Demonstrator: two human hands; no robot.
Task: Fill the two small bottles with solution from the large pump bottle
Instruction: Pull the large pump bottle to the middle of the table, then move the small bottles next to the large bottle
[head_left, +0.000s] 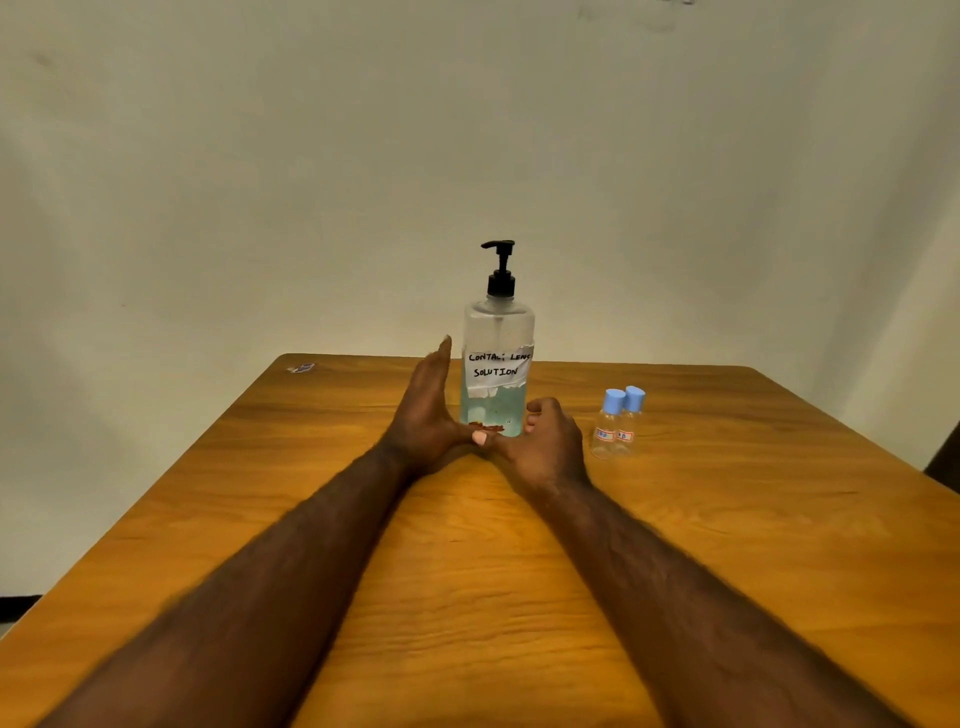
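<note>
A: Where is the pump bottle (497, 364) seen?
B: Between the fingers — left hand (423, 415) straight, right hand (545, 441) curled at its base; a grip cannot be told. Small bottles (607, 434) are stood right of the right fingers.

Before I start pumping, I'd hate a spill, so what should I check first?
1. Pump bottle upright on the table: ok.
2. Solution left inside: ok, the lower part holds liquid.
3. Caps off the small bottles: not ok, both are on.
4. A small bottle under the nozzle: not ok, both stand off to the right.
5. Firm grip on the pump bottle: cannot tell; the left hand lies open beside it, the right hand curls at its base.
</note>
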